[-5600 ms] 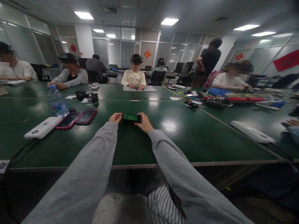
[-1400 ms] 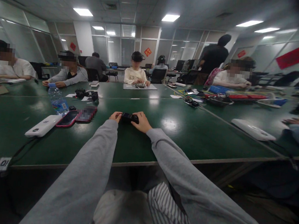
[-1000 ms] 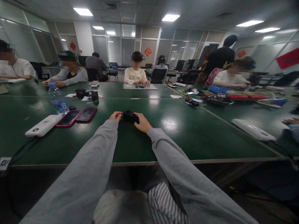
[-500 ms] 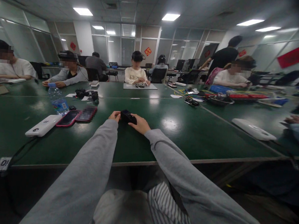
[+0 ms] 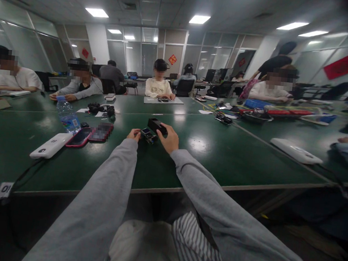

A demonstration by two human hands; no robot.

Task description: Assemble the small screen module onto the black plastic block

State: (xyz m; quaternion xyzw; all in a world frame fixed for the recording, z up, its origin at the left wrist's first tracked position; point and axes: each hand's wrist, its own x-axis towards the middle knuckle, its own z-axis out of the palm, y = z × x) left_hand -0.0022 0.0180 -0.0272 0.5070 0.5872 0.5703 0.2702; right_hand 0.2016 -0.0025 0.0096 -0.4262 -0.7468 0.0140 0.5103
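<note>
Both my arms in grey sleeves reach out over the green table [image 5: 208, 158]. My right hand [image 5: 169, 138] grips a small black box-shaped part [image 5: 157, 126] and holds it lifted and tilted above the table. My left hand [image 5: 134, 134] pinches the left end of a second small dark piece [image 5: 148, 135] that rests on the table just below the lifted part. The two pieces are apart.
To my left lie a white power bank [image 5: 50, 145], a red phone [image 5: 79, 138], another phone and a water bottle [image 5: 66, 117]. A white power bank [image 5: 295, 151] lies at the right. Several people sit around the tables with tools and trays at the far right.
The single black object held flat between both hands has come apart: my right hand has lifted the upper black part up and right, while the lower piece stays by my left hand.
</note>
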